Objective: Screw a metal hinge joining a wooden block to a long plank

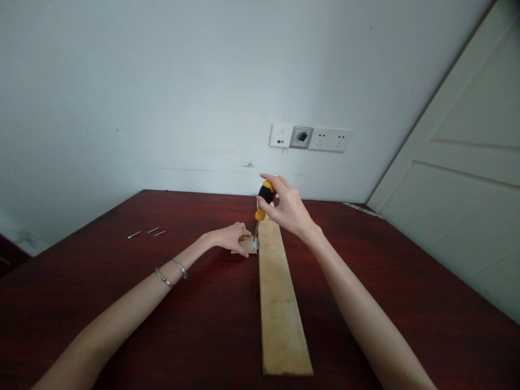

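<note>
My right hand (287,207) is shut on a screwdriver (265,199) with a yellow and black handle, held upright above the table. Its thin steel shaft runs down to a small metal bracket (254,243), though the exact tip contact is too small to make out. The bracket sits where a short wooden piece (244,248) meets the end of a long pale wooden board (280,303). My left hand (231,238) rests on the short piece and holds it down, close to the bracket.
Several loose screws (147,232) lie on the dark red wooden table (361,292) to the left. A wall-mounted socket panel (311,137) is above the far edge. A white door (450,146) stands at the right, and a paper strip (361,209) lies at the table's far right corner.
</note>
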`<state>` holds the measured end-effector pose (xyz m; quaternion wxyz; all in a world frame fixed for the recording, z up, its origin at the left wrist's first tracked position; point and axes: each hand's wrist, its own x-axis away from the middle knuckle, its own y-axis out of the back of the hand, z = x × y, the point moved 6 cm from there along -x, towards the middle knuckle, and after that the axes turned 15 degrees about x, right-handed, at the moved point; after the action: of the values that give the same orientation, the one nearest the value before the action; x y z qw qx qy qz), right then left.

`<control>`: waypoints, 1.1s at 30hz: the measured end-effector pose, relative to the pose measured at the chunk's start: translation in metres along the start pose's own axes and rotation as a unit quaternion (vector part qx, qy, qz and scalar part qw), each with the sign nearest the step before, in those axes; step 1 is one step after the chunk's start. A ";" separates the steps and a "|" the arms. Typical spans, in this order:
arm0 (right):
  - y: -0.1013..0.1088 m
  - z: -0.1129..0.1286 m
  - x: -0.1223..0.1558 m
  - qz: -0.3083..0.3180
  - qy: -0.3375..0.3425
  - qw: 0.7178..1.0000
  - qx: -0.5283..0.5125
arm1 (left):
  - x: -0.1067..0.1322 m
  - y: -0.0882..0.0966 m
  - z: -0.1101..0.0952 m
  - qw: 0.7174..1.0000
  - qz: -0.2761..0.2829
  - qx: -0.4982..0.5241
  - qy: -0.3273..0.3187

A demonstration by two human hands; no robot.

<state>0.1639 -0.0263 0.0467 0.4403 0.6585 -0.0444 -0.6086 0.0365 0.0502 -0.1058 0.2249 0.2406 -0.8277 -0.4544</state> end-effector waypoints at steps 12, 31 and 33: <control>0.022 -0.004 -0.001 -0.113 -0.004 0.993 0.021 | -0.002 -0.001 0.008 1.000 -0.004 0.013 -0.003; 0.044 -0.008 0.000 -0.185 -0.025 0.981 0.045 | 0.000 0.022 -0.010 0.912 -0.079 0.378 -0.138; 0.045 -0.007 0.000 -0.187 -0.026 0.981 0.044 | -0.001 0.022 -0.011 0.909 -0.087 0.381 -0.144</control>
<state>0.1915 -0.0498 0.0740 0.2885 0.6575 0.0413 -0.6948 0.0398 0.0542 -0.0818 -0.0458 0.3106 -0.9372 -0.1518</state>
